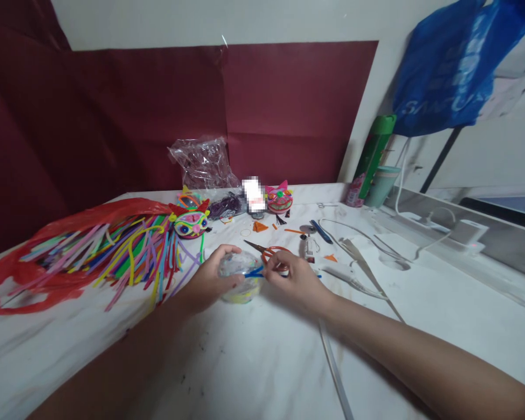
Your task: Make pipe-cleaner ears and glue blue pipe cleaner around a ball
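Observation:
My left hand (210,280) is wrapped round the side of a clear, rounded plastic piece (238,265) with yellow-green along its lower edge. Between the fingertips of my right hand (293,277) is a blue chenille stem (257,273), its end against the front of the clear piece. Just beyond my right hand lie scissors (269,252) with orange handles, partly covered by the fingers. A finished-looking colourful animal face (191,224) sits behind my left hand, and a pink one (280,198) with pointed ears stands farther back.
A red plastic bag (83,217) full of many-coloured chenille stems spreads over the left. To the right lie a white glue gun (347,279) with its cord, a blue cutter (321,231) and orange scraps (259,227). A power strip (437,228) runs along the right edge.

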A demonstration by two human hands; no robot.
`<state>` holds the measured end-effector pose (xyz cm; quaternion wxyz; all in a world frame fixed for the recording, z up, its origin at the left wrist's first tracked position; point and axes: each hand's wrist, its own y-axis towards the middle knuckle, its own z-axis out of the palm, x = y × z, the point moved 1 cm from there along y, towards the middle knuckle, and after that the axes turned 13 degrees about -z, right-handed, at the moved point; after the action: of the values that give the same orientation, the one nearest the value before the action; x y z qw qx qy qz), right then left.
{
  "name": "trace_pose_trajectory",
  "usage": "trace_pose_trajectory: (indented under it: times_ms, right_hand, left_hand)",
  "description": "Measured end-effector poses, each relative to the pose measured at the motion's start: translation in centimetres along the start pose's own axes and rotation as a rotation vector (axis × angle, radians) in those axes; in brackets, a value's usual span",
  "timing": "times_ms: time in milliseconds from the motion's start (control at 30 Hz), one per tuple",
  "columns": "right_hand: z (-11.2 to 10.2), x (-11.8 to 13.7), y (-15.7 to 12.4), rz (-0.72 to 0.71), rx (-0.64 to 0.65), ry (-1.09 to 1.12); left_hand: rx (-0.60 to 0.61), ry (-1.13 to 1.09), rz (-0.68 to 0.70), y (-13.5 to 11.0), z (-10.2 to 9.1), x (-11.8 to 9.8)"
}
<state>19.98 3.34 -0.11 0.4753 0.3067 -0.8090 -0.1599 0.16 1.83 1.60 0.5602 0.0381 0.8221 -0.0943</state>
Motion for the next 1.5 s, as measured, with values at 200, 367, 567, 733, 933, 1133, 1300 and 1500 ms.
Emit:
trace_pose_trajectory:
  times_ms: [200,367,567,733,933,1133,1300,1500]
  right_hand:
    - [-0.6,0.0,-0.4,-0.117,-0.006,-0.001]
    - [-0.4,0.4,-0.9,-0.133,-0.003,-0.013]
    - [-0.4,0.6,-1.0,-0.136,-0.007,-0.053]
    - [-0.3,0.3,-1.1,-0.148,0.001,-0.052]
    - [-0.4,0.3,-1.1,-0.133,-0.039,-0.017]
    - [-1.0,0.6,-1.1,-0.219,-0.084,-0.047]
    - [-0.6,0.7,-1.3,-0.308,0.007,-0.118]
    - [-0.4,0.5,-1.3,-0.231,0.014,-0.050]
  left_hand:
    - [-0.215,0.230,0.123,-0.7,1.1,-0.2]
    - [-0.294,0.373,0.252,-1.1,2.1,0.0]
    - [-0.348,0.434,0.366,-1.1,2.6,0.1]
    - [-0.363,0.442,0.404,-1.3,2.7,0.3]
    - [-0.342,0.424,0.369,-1.1,2.5,0.1]
    - [-0.231,0.211,0.127,-0.4,1.0,0.2]
    - [-0.056,0.014,0.065,0.3,0.3,1.1]
    - [0.034,-0.044,0.131,0.9,0.5,2.0]
